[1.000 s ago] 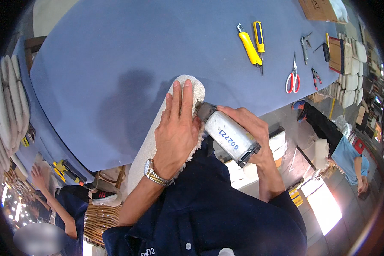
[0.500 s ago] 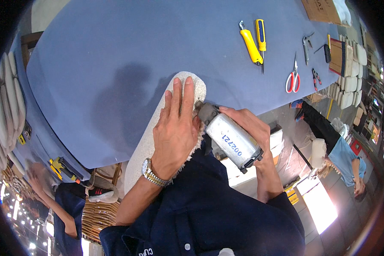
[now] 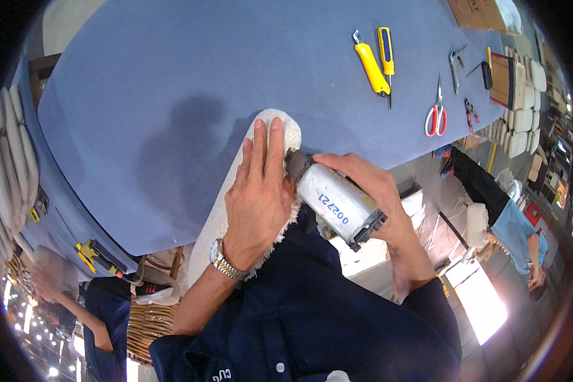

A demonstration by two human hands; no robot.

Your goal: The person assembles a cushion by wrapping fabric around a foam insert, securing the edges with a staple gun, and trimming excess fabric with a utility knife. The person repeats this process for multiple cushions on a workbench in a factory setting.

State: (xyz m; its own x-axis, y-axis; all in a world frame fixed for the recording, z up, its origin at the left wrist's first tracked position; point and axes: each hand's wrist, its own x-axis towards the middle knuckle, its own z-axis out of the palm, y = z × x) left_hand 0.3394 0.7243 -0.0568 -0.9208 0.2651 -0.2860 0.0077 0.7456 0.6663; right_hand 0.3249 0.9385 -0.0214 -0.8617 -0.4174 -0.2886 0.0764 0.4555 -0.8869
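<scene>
A long, round-ended pad covered in off-white woven fabric (image 3: 213,213) lies across the table's near edge, reaching back toward my body. My left hand (image 3: 258,200), with a metal-banded watch at the wrist, presses along its top. The fingers point to the round end, and the thumb holds the frayed fabric border on the right side. My right hand (image 3: 369,188) is wrapped round a silver and black tool that looks like a pneumatic staple gun (image 3: 337,202). Its dark nose meets the pad's right edge, close to my left fingers; the handle is mostly hidden.
On the blue-grey table (image 3: 140,57) lie a yellow cutter (image 3: 372,69), a yellow screwdriver (image 3: 386,51), red-handled scissors (image 3: 436,118), small pliers (image 3: 470,114) and a cardboard box (image 3: 481,16). Another person (image 3: 512,219) is at the right; a second person's arm (image 3: 86,315) shows lower left.
The staple gun and my right hand have shifted slightly left along with the pad's round end. The nose stays at the pad's edge. My left hand keeps its place on the fabric.
</scene>
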